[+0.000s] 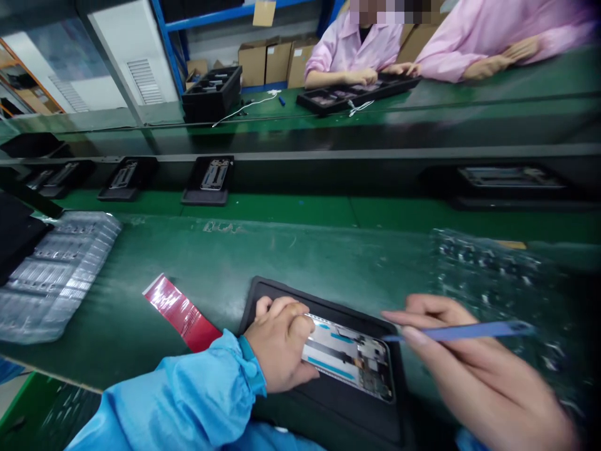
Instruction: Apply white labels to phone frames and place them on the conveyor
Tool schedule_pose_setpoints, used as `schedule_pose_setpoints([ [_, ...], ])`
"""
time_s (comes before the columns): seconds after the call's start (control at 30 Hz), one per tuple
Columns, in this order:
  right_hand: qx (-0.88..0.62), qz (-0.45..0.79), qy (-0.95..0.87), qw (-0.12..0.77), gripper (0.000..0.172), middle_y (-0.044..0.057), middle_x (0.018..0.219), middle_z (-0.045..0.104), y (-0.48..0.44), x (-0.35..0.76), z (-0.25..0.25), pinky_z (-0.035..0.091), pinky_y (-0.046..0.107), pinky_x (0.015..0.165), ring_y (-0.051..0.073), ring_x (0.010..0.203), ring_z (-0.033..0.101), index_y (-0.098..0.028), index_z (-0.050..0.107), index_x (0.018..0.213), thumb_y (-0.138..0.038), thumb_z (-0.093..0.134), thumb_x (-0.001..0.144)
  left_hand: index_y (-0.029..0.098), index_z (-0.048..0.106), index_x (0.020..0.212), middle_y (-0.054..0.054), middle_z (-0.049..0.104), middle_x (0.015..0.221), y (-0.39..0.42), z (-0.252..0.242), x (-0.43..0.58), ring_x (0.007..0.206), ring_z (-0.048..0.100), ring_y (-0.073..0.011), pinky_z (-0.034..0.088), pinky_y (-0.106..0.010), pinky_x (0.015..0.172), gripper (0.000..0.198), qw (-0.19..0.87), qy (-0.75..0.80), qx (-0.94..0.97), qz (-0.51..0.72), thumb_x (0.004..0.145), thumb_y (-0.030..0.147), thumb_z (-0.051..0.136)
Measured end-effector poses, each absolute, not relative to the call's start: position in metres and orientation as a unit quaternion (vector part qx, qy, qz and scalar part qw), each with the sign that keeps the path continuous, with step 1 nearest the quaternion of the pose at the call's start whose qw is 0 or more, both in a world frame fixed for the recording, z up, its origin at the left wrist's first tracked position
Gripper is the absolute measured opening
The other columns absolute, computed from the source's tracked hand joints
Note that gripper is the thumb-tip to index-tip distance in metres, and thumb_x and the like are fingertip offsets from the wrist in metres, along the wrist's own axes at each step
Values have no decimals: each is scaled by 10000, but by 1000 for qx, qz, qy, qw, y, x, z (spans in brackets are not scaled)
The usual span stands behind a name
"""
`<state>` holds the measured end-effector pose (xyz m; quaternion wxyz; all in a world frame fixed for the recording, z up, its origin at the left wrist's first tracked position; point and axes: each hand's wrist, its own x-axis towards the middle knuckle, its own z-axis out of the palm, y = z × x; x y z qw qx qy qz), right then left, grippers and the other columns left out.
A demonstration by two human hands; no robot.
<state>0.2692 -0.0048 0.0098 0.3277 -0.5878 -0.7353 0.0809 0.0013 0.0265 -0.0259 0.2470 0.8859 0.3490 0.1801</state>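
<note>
A phone frame (350,357) with exposed parts lies in a black tray (328,401) at the near edge of the green bench. My left hand (279,341), in a light blue sleeve, is curled closed and presses on the frame's left end. My right hand (469,369) pinches blue tweezers (462,332), whose tip points left and hovers just over the frame's right part.
A red strip (181,311) lies left of the tray. Clear plastic blister trays (56,275) sit at far left, a clear bag of small parts (498,275) at right. Black trays with phone frames (213,178) ride the conveyor beyond. People in pink coats (361,47) work opposite.
</note>
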Motion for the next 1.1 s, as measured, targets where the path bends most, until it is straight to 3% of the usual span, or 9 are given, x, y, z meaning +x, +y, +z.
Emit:
schedule_pose_setpoints([
  [0.1, -556, 147, -744, 340, 209, 65, 1027, 750, -2, 258, -3, 598, 287, 781, 206, 914, 733, -227, 726, 1022, -324, 544, 982, 196, 469, 1257, -198, 582, 1389, 26, -29, 1, 1312, 495, -382, 333, -644, 1025, 666, 242, 351, 886, 186, 736, 431, 813],
  [0.23, -568, 93, -738, 353, 196, 43, 937, 769, -4, 247, -25, 598, 286, 744, 193, 803, 742, -221, 701, 970, -332, 540, 981, 195, 482, 1247, -194, 585, 1387, 26, -31, 2, 1312, 500, -373, 343, -634, 1033, 651, 230, 350, 889, 184, 736, 442, 802],
  [0.63, -545, 36, -771, 327, 215, 40, 921, 775, -4, 239, -27, 600, 290, 775, 184, 824, 751, -214, 671, 985, -312, 480, 1004, 178, 504, 1205, -183, 598, 1363, 26, -30, 2, 1290, 517, -364, 362, -617, 1015, 649, 220, 353, 890, 185, 704, 435, 826],
  [1.1, -561, 61, -752, 342, 224, 25, 898, 782, -2, 240, -26, 613, 281, 750, 190, 790, 758, -235, 695, 955, -324, 493, 988, 202, 509, 1196, -197, 601, 1356, 27, -32, 2, 1290, 514, -378, 346, -627, 1022, 631, 237, 358, 886, 176, 701, 443, 817],
])
